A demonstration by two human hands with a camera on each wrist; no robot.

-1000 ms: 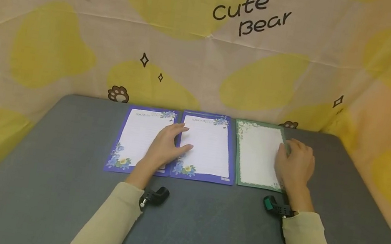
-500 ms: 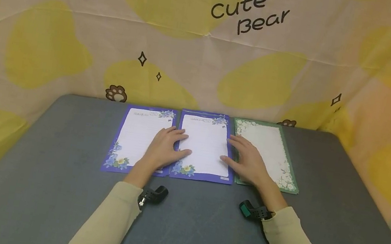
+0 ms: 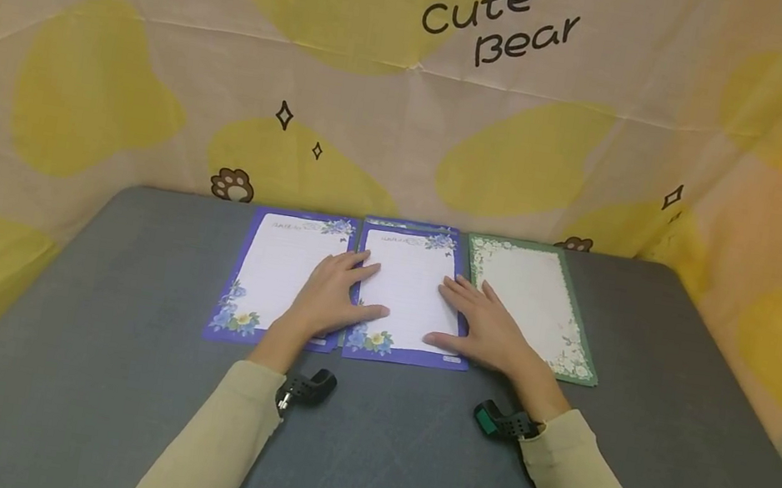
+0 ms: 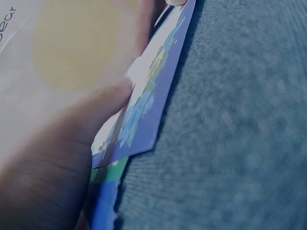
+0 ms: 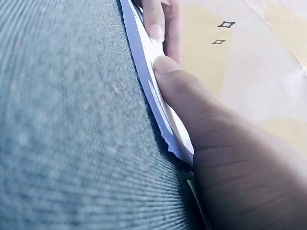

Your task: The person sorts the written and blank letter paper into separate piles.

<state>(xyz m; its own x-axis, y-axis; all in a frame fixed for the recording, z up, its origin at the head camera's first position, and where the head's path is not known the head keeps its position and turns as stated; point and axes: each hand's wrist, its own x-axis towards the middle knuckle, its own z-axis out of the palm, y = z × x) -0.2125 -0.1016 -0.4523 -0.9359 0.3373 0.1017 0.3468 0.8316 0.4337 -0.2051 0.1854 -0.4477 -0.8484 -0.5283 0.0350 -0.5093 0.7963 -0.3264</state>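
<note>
A sheet of letter paper (image 3: pixel 406 297) with a blue flowered border lies in the middle of a row of three. My left hand (image 3: pixel 326 293) spreads over the gap beside it, its thumb and fingers on the sheet's left side. From the other side my right hand (image 3: pixel 488 326) reaches over the green paper, with thumb and fingertips resting on the middle sheet's right part. A similar blue-bordered sheet (image 3: pixel 275 260) lies on the left, partly under my left hand. On the right is a green-bordered sheet (image 3: pixel 534 299), its lower left covered by my right hand.
The papers lie near the far edge of a dark grey table (image 3: pixel 367 451). Behind it hangs a patterned cloth (image 3: pixel 361 37). Further paper edges show beneath the middle sheet at its top. Each wrist wears a black strap device.
My right hand has come left from the green paper's right edge to the middle sheet. That sheet has slid slightly towards me, baring more paper at its top. My left hand has barely moved.
</note>
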